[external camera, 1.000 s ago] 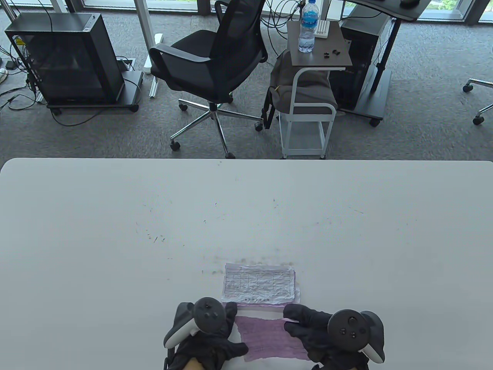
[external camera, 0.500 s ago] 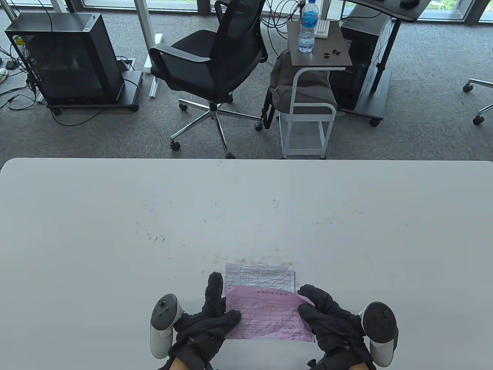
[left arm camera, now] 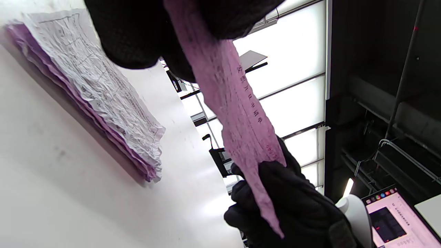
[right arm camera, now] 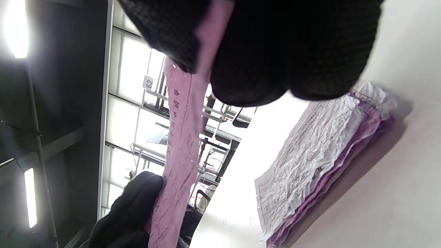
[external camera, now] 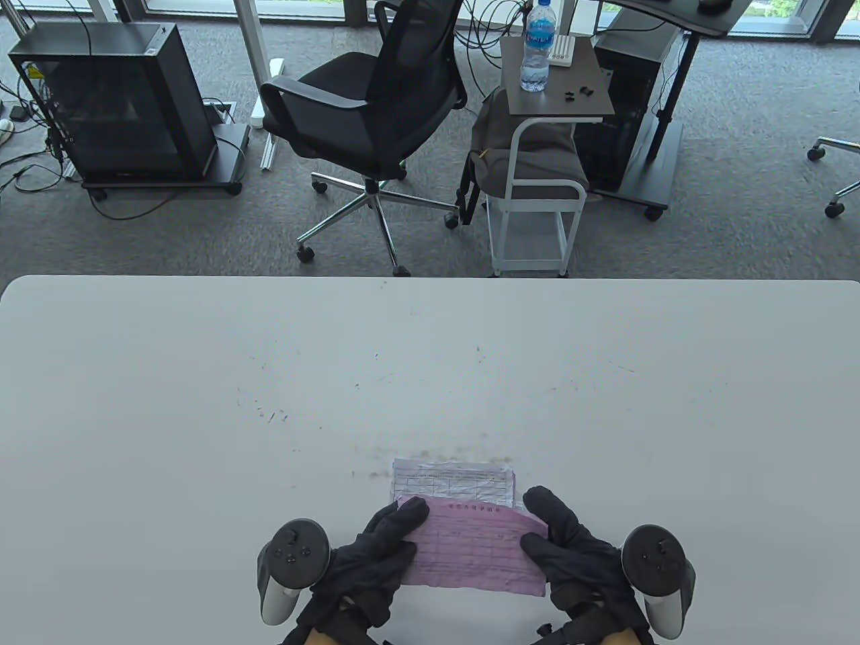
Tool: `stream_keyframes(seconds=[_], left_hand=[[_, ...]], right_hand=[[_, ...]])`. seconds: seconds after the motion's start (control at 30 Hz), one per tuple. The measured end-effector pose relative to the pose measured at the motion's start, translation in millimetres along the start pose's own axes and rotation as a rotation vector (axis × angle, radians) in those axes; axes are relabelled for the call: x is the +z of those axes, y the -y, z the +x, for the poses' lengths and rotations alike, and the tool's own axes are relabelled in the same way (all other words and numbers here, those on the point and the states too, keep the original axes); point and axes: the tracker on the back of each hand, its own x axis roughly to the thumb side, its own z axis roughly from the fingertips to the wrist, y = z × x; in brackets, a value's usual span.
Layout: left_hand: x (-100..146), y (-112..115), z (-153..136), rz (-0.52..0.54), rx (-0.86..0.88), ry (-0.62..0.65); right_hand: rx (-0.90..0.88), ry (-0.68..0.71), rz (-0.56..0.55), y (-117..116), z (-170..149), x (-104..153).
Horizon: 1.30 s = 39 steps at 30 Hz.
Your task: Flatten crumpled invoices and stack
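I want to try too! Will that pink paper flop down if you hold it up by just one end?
Probably. The pink invoice looks thin and creased, held at both ends by the left hand and right hand. It is likely very light, and might tear if tugged.

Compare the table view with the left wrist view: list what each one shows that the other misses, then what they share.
Only the table view shows the whole table, both trackers, the office chair and the water bottle beyond.

Only the left wrist view shows the stack's layered purple edges from the side, with the pink invoice held in the air clear of the stack, plus a laptop screen.

Both show the pink invoice held between the left hand and right hand, and the stack topped by a crumpled white sheet.
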Motion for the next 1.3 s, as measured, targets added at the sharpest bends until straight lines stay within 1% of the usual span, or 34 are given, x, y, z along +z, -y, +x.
stream_keyframes(seconds=[0.07, 0.13, 0.17, 0.23, 0.3, 0.4, 0.5, 0.57, 0.7, 0.83, 0.93, 1.03, 1.13, 1.23, 1.3], left_hand=[[0, 1, 5, 0.010, -0.093, 0.004], [1, 3, 11, 0.001, -0.176, 0.021], [1, 5, 15, -0.004, -0.204, 0.025], [0, 9, 18, -0.027, -0.258, 0.011], [-1, 11, 21, -0.053, -0.310, 0.001], [-5, 11, 26, -0.064, -0.352, -0.020], [-8, 10, 28, -0.099, -0.394, -0.073], [-12, 8, 28, -0.094, -0.424, -0.086], [-22, 4, 21, -0.097, -0.439, -0.132], [-40, -1, 10, -0.063, -0.532, -0.126], [-56, -2, -4, -0.096, -0.552, -0.169], [-71, -2, -13, -0.113, -0.607, -0.183], [-85, 0, -24, -0.151, -0.595, -0.222], [-93, 1, -34, -0.176, -0.601, -0.271], [-96, 4, -39, -0.201, -0.643, -0.282]], right_hand=[[0.052, 0.007, 0.003, -1, 1, 1], [0.187, 0.022, 0.006, -4, 4, 2], [0.293, 0.043, 0.005, -7, 6, 2], [0.411, 0.067, 0.005, -10, 11, 3], [0.438, 0.068, -0.014, -11, 15, 3], [0.433, 0.019, -0.036, -15, 21, 5], [0.516, 0.010, -0.012, -21, 28, 1], [0.573, 0.013, 0.025, -25, 33, -7], [0.687, 0.044, 0.067, -32, 36, -25], [0.751, 0.040, 0.022, -39, 32, -48], [0.833, 0.030, 0.018, -46, 25, -63], [0.883, 0.004, 0.025, -52, 17, -78], [0.917, -0.060, 0.029, -57, 5, -92], [0.911, -0.103, 0.043, -61, -8, -99], [0.936, -0.112, 0.055, -65, -14, -101]])
